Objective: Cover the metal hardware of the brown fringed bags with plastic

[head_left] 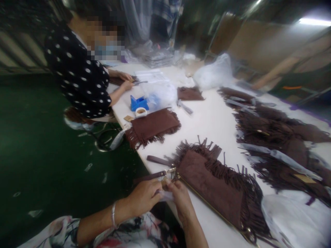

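Observation:
A dark brown fringed clutch bag (212, 182) lies on the table in front of me, its zip edge toward me. Its wrist strap (152, 176) reaches left from a metal clasp, just above my hands. My left hand (142, 196) is closed, fingertips pinching a strip of translucent plastic (167, 196). From the right, my right hand (181, 198) pinches the same plastic, its thumb beside a small tan tag (164, 184). The two hands almost meet at the table edge near the clasp. Their fingertips partly hide the tag and the plastic.
Another fringed bag (155, 125) lies farther up the table, near a tape roll (141, 112) and a blue holder (139, 102). Several bags are heaped on the right (279, 131) beside white plastic (297, 217). A co-worker (77, 69) sits at left; another person's arm (279, 69) shows at right.

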Tool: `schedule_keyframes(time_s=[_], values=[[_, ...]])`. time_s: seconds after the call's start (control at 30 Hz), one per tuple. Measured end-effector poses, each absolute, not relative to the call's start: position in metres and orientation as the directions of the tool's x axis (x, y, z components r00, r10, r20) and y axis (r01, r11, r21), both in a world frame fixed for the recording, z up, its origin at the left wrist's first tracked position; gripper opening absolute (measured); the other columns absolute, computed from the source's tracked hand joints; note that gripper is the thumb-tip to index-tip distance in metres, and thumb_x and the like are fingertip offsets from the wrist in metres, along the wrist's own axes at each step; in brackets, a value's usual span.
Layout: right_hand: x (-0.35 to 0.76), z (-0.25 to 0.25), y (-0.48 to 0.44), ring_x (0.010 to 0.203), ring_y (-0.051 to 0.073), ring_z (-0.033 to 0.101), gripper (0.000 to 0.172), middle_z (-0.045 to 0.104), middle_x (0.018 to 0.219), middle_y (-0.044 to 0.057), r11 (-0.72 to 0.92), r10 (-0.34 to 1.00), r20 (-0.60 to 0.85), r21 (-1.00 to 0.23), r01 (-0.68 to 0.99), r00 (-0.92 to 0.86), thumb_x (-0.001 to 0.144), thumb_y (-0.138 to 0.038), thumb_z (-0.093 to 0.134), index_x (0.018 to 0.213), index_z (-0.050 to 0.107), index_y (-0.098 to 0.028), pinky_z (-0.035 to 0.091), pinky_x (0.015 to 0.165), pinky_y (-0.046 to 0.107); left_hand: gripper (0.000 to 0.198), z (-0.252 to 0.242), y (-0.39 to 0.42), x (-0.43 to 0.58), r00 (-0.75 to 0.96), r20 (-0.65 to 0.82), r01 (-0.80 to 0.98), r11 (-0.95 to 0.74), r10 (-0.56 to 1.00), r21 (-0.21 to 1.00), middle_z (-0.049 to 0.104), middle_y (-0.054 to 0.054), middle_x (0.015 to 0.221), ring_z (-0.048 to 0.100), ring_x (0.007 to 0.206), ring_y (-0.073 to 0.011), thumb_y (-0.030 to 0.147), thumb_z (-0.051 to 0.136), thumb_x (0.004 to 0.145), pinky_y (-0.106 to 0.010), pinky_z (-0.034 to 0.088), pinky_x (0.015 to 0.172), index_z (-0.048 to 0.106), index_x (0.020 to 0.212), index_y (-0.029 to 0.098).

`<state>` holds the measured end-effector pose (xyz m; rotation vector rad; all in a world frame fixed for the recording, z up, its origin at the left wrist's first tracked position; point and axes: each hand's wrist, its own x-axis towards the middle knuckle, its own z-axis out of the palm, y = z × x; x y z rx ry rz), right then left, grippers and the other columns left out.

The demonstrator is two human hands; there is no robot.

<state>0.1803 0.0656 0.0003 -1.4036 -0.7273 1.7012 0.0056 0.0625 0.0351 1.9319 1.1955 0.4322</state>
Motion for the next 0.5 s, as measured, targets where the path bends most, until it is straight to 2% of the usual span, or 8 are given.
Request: schedule_keyframes(time_s=[0.13,0.2,0.37,0.5], values=[[0.179,-0.004,0.064,0.061,0.014,0.056,0.042,0.064,0.072,0.002,-0.555,0.83,-0.552,-0.802,-0.22,-0.08,0.072,-0.055,0.075,0.078,0.064,-0.016,0.041,0.053,0.023,0.01,0.041,0.06,0.007,0.476,-0.021,0.513,-0.259,0.879,0.818,0.056,-0.002,0.102,0.055,0.095,-0.016,0.016,0.046,0.091,-0.026,0.04,0.088,0.053,0.084,0.019],[0.178,-0.004,0.064,0.058,0.013,0.054,0.043,0.063,0.07,0.002,-0.539,0.84,-0.535,-0.809,-0.232,-0.087,0.071,-0.055,0.076,0.079,0.065,-0.015,0.04,0.051,0.023,0.011,0.042,0.059,0.008,0.474,-0.017,0.498,-0.252,0.88,0.83,0.056,-0.002,0.104,0.055,0.097,-0.0165,0.017,0.045,0.092,-0.027,0.04,0.089,0.053,0.085,0.02],[0.18,0.006,0.062,0.063,0.013,0.056,0.04,0.066,0.077,0.004,-0.495,0.869,-0.476,-0.824,-0.275,-0.138,0.071,-0.051,0.078,0.085,0.067,-0.015,0.043,0.057,0.024,0.009,0.034,0.063,0.013,0.382,-0.122,0.547,-0.118,0.916,0.829,0.057,-0.001,0.089,0.055,0.086,-0.0168,0.015,0.049,0.085,-0.026,0.04,0.078,0.055,0.08,0.02],[0.186,0.01,0.06,0.071,0.015,0.059,0.031,0.068,0.084,0.004,-0.509,0.86,-0.457,-0.79,-0.343,-0.225,0.073,-0.045,0.078,0.085,0.068,-0.018,0.044,0.064,0.025,0.008,0.039,0.069,0.013,0.366,-0.145,0.54,-0.083,0.919,0.838,0.059,0.0,0.082,0.055,0.08,-0.0166,0.016,0.052,0.08,-0.025,0.037,0.071,0.058,0.077,0.018]])
